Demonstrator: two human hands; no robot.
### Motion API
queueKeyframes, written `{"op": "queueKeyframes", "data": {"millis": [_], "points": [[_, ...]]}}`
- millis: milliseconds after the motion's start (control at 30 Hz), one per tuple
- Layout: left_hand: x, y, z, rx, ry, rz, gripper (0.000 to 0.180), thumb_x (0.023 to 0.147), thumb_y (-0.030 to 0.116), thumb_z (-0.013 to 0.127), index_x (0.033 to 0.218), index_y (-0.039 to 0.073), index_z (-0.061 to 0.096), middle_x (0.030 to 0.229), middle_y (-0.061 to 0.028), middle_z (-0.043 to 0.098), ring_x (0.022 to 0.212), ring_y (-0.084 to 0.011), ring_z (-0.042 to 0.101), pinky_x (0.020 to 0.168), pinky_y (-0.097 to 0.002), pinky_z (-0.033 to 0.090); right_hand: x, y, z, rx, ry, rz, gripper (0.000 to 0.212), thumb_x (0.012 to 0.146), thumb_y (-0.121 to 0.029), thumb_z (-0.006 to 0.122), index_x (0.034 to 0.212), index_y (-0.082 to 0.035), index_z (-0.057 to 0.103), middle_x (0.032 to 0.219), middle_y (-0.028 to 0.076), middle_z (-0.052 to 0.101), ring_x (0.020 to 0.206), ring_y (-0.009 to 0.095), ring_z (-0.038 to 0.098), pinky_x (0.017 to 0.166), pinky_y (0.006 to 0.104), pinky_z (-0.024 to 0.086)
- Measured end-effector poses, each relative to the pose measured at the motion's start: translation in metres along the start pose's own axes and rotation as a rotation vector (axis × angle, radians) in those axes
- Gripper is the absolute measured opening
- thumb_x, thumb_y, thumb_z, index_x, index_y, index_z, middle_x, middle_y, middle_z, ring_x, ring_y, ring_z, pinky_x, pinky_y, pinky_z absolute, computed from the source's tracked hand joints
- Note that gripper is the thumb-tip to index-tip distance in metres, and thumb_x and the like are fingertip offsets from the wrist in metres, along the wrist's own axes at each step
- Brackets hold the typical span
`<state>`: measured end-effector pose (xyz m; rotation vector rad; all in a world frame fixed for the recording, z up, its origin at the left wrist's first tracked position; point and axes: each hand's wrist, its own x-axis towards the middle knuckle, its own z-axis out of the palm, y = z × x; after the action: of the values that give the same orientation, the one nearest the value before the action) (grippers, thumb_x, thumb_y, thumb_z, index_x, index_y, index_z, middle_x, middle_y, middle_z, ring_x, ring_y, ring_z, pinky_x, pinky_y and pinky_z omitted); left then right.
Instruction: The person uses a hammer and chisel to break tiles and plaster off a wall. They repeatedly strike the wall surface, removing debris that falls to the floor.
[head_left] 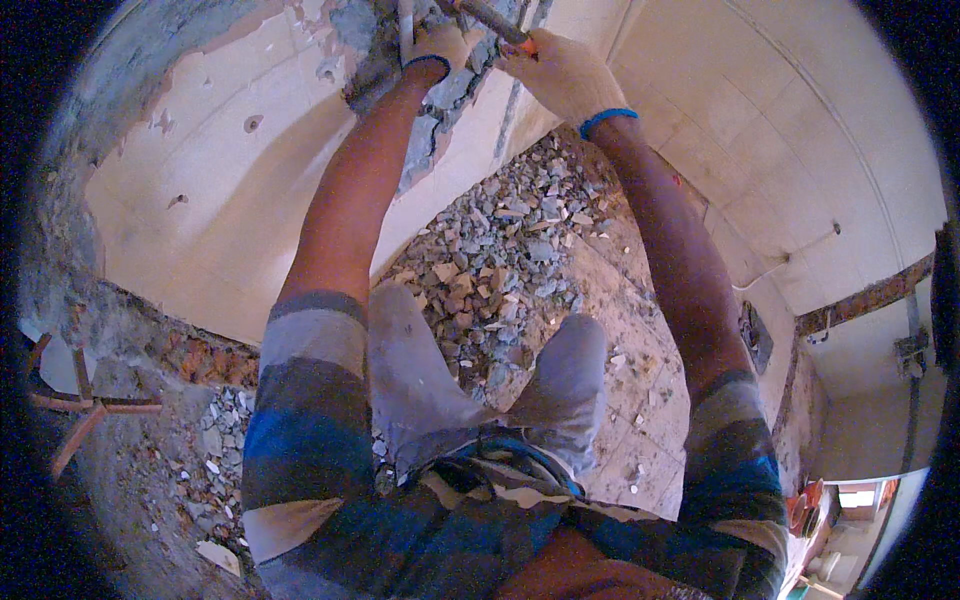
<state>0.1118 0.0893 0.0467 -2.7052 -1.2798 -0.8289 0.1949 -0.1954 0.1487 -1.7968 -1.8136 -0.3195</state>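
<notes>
Both my arms reach up to the broken wall [290, 130] at the top of the head view. My left hand [440, 48], in a pale work glove with a dark cuff, is closed beside a light grey rod [405, 28]. Its fingers are partly hidden, and I cannot make out what they grip. My right hand [568, 78], in a pale glove with a blue cuff, is wrapped round the handle of what looks like a hammer [492, 20]. The handle is dark with an orange part near my fingers. Its far end runs toward the top edge, above my left hand.
Broken tile and mortar rubble [490, 260] lies heaped between my legs and along the wall's foot. A tiled wall [740, 120] stands to the right, with a thin cable [765, 275] low on it. More debris [215, 440] and reddish bars [80, 405] are at left.
</notes>
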Motion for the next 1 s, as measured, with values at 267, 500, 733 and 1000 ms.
{"op": "queueKeyframes", "data": {"millis": [267,500,733,1000], "points": [[0.02,-0.016,0.026,0.089,0.024,-0.055,0.075,0.105,0.064,0.036,0.149,0.008,0.059,0.149,-0.0226,0.062,0.139,-0.0486,0.056,0.121,-0.0607,0.036,-0.028,-0.001,-0.006,0.065,-0.053,0.092,0.05,0.095,-0.05,0.073,0.114,-0.004,0.072,0.095,0.019,0.077,0.092,0.039,0.075,0.08,0.0483,0.057],[0.009,-0.011,0.029,0.025,0.194,-0.105,0.082,0.102,0.072,0.039,0.137,0.005,0.071,0.139,-0.0291,0.067,0.139,-0.0464,0.057,0.123,-0.0608,0.031,-0.012,-0.012,-0.024,0.136,0.178,-0.027,0.04,0.096,-0.038,0.077,0.103,-0.002,0.062,0.079,0.019,0.067,0.075,0.037,0.069,0.067,0.0466,0.052],[0.023,-0.03,0.046,0.047,0.067,-0.033,0.072,0.105,0.066,0.039,0.144,0.01,0.063,0.141,-0.0291,0.065,0.139,-0.0451,0.058,0.123,-0.0591,0.034,0.002,0.014,0.014,-0.043,-0.064,0.055,0.046,0.096,-0.049,0.072,0.107,-0.005,0.072,0.094,0.019,0.078,0.093,0.039,0.076,0.081,0.0483,0.058],[0.019,-0.022,0.023,-0.046,-0.028,-0.112,0.082,0.102,0.071,0.041,0.157,0.01,0.048,0.155,-0.0308,0.053,0.14,-0.048,0.055,0.119,-0.0562,0.042,-0.031,0.014,0.003,0.006,-0.018,0.115,0.048,0.094,-0.053,0.073,0.098,-0.005,0.071,0.084,0.019,0.074,0.085,0.04,0.075,0.077,0.0505,0.056]]}}
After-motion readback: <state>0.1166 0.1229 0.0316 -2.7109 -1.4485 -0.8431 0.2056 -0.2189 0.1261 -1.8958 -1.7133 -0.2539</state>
